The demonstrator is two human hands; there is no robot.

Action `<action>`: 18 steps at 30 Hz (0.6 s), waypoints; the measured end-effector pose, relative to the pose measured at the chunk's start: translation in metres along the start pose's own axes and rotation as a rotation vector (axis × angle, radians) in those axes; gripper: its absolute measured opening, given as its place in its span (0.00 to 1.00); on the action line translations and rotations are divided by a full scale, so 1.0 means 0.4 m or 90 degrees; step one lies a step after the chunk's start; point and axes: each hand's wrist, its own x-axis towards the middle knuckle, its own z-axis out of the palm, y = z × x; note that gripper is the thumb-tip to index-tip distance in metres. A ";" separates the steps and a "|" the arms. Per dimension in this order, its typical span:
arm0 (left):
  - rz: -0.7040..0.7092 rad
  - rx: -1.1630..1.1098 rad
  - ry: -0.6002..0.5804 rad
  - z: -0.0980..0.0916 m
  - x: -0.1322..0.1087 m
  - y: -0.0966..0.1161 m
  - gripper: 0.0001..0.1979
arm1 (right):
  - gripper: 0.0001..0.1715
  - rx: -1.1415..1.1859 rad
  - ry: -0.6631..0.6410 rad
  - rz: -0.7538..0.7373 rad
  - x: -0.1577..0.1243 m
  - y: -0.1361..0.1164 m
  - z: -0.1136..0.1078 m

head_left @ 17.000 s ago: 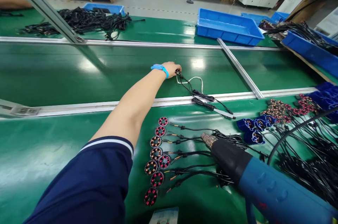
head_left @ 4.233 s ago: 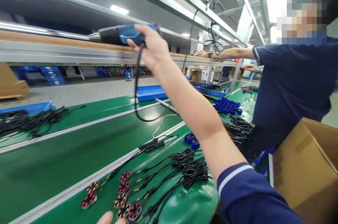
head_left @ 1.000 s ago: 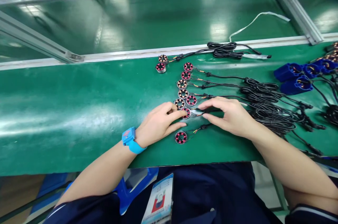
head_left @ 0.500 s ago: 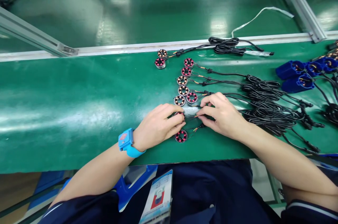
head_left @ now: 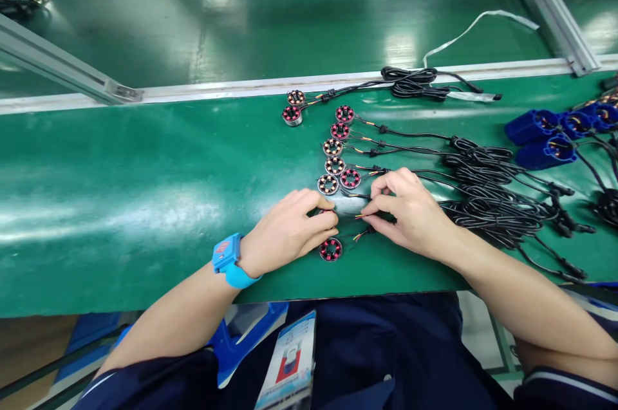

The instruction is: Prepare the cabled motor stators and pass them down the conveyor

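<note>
My left hand point(head_left: 294, 223), with a blue strap on its wrist, is closed on a small motor stator that its fingers mostly cover. Thumb and fingers of my right hand point(head_left: 405, 214) pinch a cable's thin coloured wires point(head_left: 360, 216) just to the right of that stator. Nearest to my left fingertips, below them, lies a stator with red windings point(head_left: 331, 249). Above my hands a copper-coloured stator point(head_left: 328, 185) and a red one point(head_left: 350, 178) lie side by side, with several more in a column beyond them. Black leads run from these to the right.
Coiled black cables point(head_left: 502, 207) lie to the right of my right hand. Several blue housings point(head_left: 531, 128) stand at the far right. Two stators with a cable bundle point(head_left: 415, 83) lie near the metal rail point(head_left: 217, 92) at the back.
My left hand has shifted very slightly left and now covers more of its stator. My right hand still pinches the wires, almost in the same place.
</note>
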 end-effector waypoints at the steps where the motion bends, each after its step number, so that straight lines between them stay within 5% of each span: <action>1: 0.002 -0.016 -0.029 -0.003 0.000 -0.005 0.08 | 0.04 0.003 -0.011 0.001 0.000 -0.001 0.002; 5: 0.009 -0.089 -0.071 -0.008 0.004 -0.017 0.15 | 0.04 0.038 -0.060 -0.002 -0.001 -0.003 0.004; 11: -0.132 -0.002 0.118 0.018 0.014 -0.036 0.14 | 0.08 0.075 -0.019 0.013 0.002 0.013 -0.005; 18: -0.158 -0.036 0.081 0.034 0.016 -0.050 0.07 | 0.11 -0.114 -0.057 0.057 0.005 0.024 0.008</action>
